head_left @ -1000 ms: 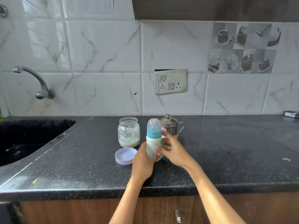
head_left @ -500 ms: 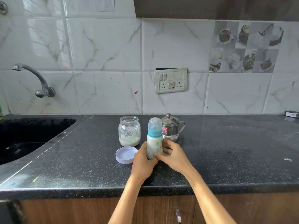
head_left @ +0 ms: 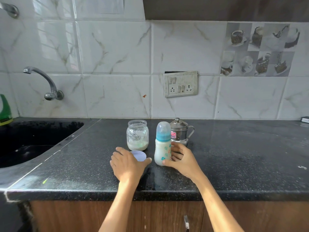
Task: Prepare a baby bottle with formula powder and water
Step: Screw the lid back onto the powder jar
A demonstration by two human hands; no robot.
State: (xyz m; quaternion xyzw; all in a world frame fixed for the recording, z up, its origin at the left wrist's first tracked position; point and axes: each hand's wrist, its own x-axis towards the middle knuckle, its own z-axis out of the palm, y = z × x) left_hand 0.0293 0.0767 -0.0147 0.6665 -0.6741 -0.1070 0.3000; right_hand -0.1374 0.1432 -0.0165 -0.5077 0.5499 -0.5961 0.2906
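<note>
The baby bottle (head_left: 163, 148) stands upright on the black counter (head_left: 234, 164), full of milky white liquid, with a blue collar and a clear cap. My right hand (head_left: 184, 160) wraps its lower part, thumb in front and fingers behind. My left hand (head_left: 127, 164) lies flat with fingers spread over the pale lilac jar lid (head_left: 140, 155), which shows only in part. The open glass jar (head_left: 137, 134) of formula powder stands just behind the lid, powder covering its bottom.
A lidded steel pot (head_left: 181, 133) stands right behind the bottle. The black sink (head_left: 33, 139) with a wall tap (head_left: 46, 84) lies to the left, a green bottle (head_left: 5, 109) at its far corner. The counter's front edge runs just below my wrists.
My left hand has let go of the bottle and moved left onto the jar lid. My right hand stays on the bottle, which now stands on the counter.
</note>
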